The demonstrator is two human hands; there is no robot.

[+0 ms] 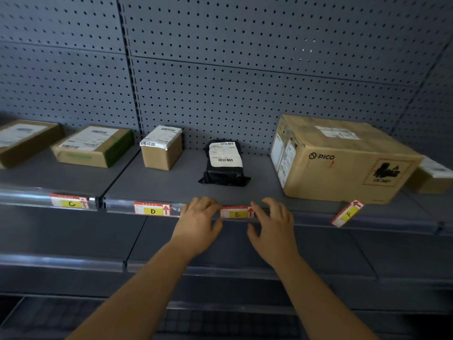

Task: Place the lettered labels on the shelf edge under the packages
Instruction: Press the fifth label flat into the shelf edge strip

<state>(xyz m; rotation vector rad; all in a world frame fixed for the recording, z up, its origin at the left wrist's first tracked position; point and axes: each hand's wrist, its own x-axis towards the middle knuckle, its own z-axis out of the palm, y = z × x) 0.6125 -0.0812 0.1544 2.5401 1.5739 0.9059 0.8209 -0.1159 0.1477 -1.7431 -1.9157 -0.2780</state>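
Two hands are set at the ends of label E (237, 213), seated level in the shelf edge (306, 218) under the black parcel (224, 165); the grip of left hand (196, 224) and right hand (272, 227) is released. Label F (346, 213) is seen tilted, unseated, rightward of the nearer right hand.

- The pegboard back panel (245, 77) looked like matt grey painted metal
- The shelf edge strip (117, 204) was clear, glossy plastic
- The PICO carton (343, 165) was matt brown cardboard with paper stickers
- The black parcel (224, 175) was crinkled, shiny plastic film under a white paper slip
- The E label (236, 213) looked like smooth printed paper
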